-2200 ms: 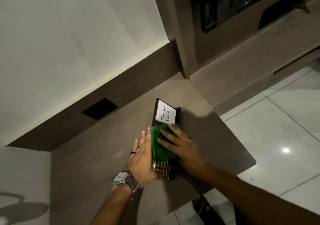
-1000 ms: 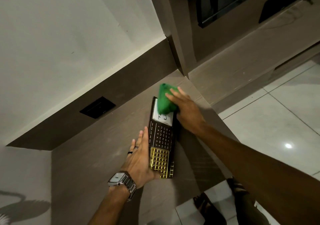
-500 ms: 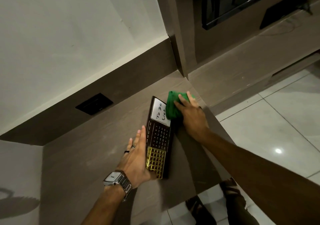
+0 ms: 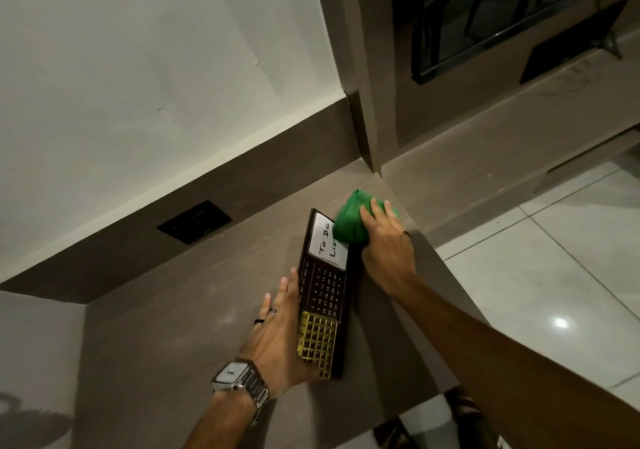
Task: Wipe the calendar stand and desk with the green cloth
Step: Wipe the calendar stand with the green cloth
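Note:
The dark calendar stand (image 4: 323, 296) lies on the brown desk (image 4: 173, 310), with a white "To Do List" card at its far end and a gold grid at its near end. My left hand (image 4: 280, 331), with rings and a silver watch, lies flat against the stand's left edge and steadies it. My right hand (image 4: 384, 237) presses the bunched green cloth (image 4: 349, 220) at the stand's far right corner, where it overlaps the white card and the desk.
A black wall socket plate (image 4: 194, 221) sits in the brown back panel. A wall pillar (image 4: 360, 130) meets the desk's far corner. The desk edge (image 4: 450, 296) drops to a white tiled floor (image 4: 554, 258) on the right. Feet show below the desk.
My right hand has carried the cloth from the stand's middle to its far end, and then a little right onto its corner. My left hand has stayed on the left edge.

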### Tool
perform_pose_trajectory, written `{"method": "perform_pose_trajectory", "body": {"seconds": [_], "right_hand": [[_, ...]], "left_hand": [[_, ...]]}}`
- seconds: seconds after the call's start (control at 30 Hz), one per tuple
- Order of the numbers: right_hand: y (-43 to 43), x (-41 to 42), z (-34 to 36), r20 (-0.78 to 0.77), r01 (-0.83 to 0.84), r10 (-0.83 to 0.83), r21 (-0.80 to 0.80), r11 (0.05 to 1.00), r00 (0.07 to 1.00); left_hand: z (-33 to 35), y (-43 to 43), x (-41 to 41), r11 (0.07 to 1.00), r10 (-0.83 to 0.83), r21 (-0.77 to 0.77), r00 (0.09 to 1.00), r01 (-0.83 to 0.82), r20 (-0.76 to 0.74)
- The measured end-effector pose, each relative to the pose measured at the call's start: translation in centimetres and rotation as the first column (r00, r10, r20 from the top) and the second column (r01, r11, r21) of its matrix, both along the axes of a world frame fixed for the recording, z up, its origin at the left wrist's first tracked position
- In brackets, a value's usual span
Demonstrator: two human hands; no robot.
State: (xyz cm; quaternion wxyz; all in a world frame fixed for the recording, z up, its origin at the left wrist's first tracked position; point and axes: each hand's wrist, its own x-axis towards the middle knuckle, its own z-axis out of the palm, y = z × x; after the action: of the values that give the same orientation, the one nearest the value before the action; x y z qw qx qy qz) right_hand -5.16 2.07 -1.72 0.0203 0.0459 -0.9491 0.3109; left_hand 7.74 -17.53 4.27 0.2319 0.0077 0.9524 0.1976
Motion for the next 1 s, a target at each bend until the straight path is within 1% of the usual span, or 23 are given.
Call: {"method": "perform_pose_trajectory", "body": {"seconds": [0.07,0.17,0.23,0.27,0.3,0.33,0.43,0.5,0.57,0.63,0.7,0.77,0.8,0.83,0.87,0.9,0.97,1.0], "right_hand": [[-0.6,1.6,-0.6,0.009,-0.011,0.011,0.011,1.0,1.0],[-1.2,8.8,-3.1,0.032,-0.203,0.201,0.093,0.975,0.979],[-0.9,12.9,-4.0,0.06,-0.359,0.354,0.124,0.925,0.933],[-0.5,13.4,-4.1,0.081,-0.399,0.392,0.129,0.908,0.917],[0.0,12.7,-4.0,0.079,-0.4,0.392,0.126,0.908,0.916],[0.3,11.2,-3.8,0.07,-0.352,0.346,0.114,0.929,0.936],[0.5,4.5,-1.6,0.043,-0.124,0.122,0.047,0.991,0.992],[0.0,2.0,0.0,0.052,-0.056,0.053,0.057,0.997,0.997],[-0.5,3.3,-0.5,0.065,-0.094,0.09,0.066,0.993,0.994],[-0.9,8.2,-2.3,0.099,-0.199,0.194,0.049,0.979,0.976],[-0.9,13.8,-3.9,0.066,-0.368,0.363,0.097,0.925,0.93],[-0.2,15.4,-4.2,0.068,-0.467,0.462,0.121,0.876,0.884],[0.0,14.4,-4.2,0.065,-0.468,0.464,0.138,0.873,0.884],[0.1,13.0,-4.2,0.038,-0.426,0.426,0.153,0.892,0.904],[0.2,10.9,-3.9,0.016,-0.359,0.36,0.13,0.924,0.933],[0.2,8.6,-3.4,0.036,-0.29,0.288,0.093,0.953,0.957],[-0.1,5.0,-2.2,0.03,-0.183,0.181,0.071,0.981,0.983],[-0.5,4.2,-1.8,0.031,-0.157,0.155,0.066,0.985,0.987]], "left_hand": [[-0.2,-0.1,-0.1,1.0,0.023,-0.01,1.0,-0.022,0.011],[-0.4,-0.1,0.0,0.999,0.033,0.019,0.999,-0.033,0.002],[-0.6,-0.1,0.0,0.998,0.04,0.055,0.999,-0.039,-0.018],[-0.7,-0.1,0.0,0.998,0.04,0.059,0.999,-0.038,-0.028],[-0.8,-0.1,0.0,0.998,0.034,0.056,0.999,-0.032,-0.031],[-0.9,-0.1,0.1,0.998,0.031,0.052,0.999,-0.029,-0.028],[-0.8,-0.1,-0.1,0.998,0.046,0.041,0.999,-0.046,-0.005],[-0.7,-0.1,-0.1,0.999,0.03,0.033,0.999,-0.03,-0.016],[-0.4,0.0,0.2,1.0,0.018,0.026,1.0,-0.017,-0.02],[-0.3,0.2,0.4,0.999,0.015,0.03,1.0,-0.014,-0.012],[-0.2,0.3,0.5,0.997,0.041,0.063,0.999,-0.041,-0.007],[0.0,0.4,0.2,0.995,0.057,0.084,0.998,-0.056,-0.005],[0.0,0.4,0.0,0.996,0.053,0.075,0.999,-0.053,0.004],[0.0,0.3,-0.1,0.997,0.05,0.057,0.999,-0.051,0.022],[0.0,0.3,-0.1,0.998,0.054,0.038,0.998,-0.055,0.039],[-0.1,0.4,-0.1,0.997,0.066,0.025,0.997,-0.067,0.042],[-0.1,0.6,0.0,0.996,0.087,0.008,0.996,-0.088,0.026],[-0.2,0.6,0.0,0.996,0.09,0.008,0.996,-0.09,0.023]]}}
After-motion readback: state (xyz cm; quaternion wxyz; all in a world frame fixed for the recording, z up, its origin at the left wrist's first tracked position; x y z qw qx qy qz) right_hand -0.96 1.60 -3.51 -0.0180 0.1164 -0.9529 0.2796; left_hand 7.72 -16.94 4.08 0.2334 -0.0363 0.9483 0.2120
